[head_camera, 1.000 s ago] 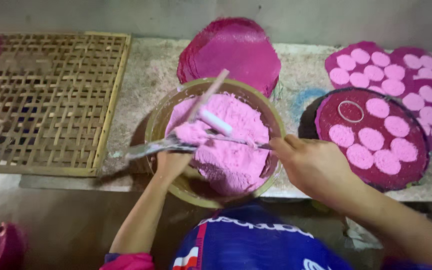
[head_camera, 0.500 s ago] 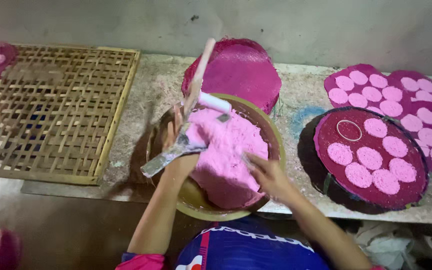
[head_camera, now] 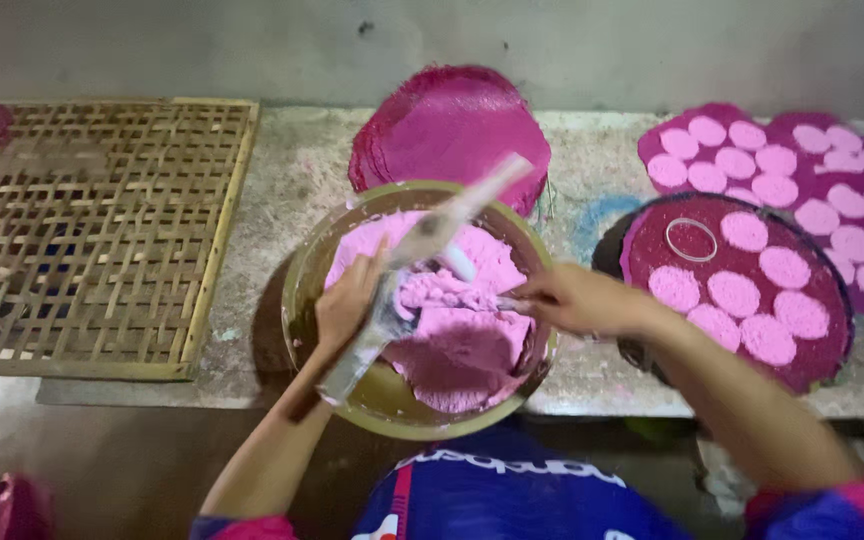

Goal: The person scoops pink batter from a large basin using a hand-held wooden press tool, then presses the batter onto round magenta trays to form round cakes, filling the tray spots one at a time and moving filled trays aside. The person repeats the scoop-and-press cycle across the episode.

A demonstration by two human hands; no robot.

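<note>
Over the round brass-coloured metal bowl heaped with pink crumbly paste, I can read both hands, though motion blur smears much of the detail. My left hand is wrapped around a long flat metal blade; its far end blurs to a pale streak past the bowl's rim, and the near end juts down beyond the fingers. The fingers look curled together on the blade, thumb uppermost, but I cannot tell exactly where each one sits. My right hand reaches into the bowl from the right side, fingers bunched as if pinching at the paste or at the blade; what is between them I cannot tell. A small pale piece by the blade is too blurred to identify.

Half a second ago the blade stood steeper, its tip toward the left of the bowl; now it slants up toward the right, and the right hand has moved from the bowl's near edge to its middle.

Beyond the bowl lies a stack of magenta round mats. Right of the bowl, a dark round tray carries pink pressed discs and a thin ring mould. Left of the bowl rests a woven bamboo lattice rack, cut off at the frame edge.
</note>
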